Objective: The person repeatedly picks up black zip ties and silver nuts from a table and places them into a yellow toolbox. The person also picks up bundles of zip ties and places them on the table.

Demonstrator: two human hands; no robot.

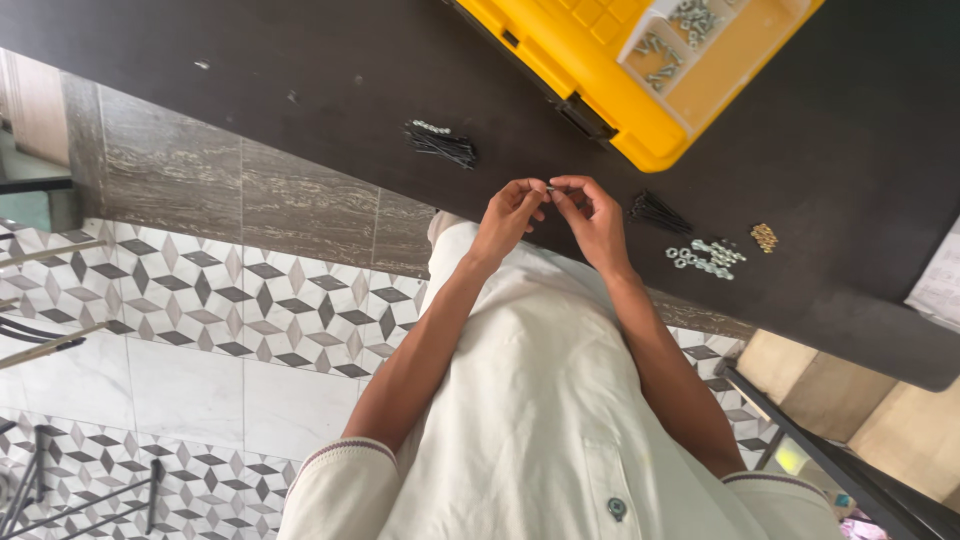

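Stood at a dark, matte countertop (pixel 300 70) with a grey stone-veneer front (pixel 250 195). Below, a floor (pixel 190 300) tiled in grey-and-white cube patterns beside plain white marble slabs. Thin metal rods (pixel 60 340) at the far left edge. Soft, even daylight throughout, without hard shadows.

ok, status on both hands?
Left hand and right hand together, pinching a small silver metal part. Above dark tabletop. Nothing in the way.
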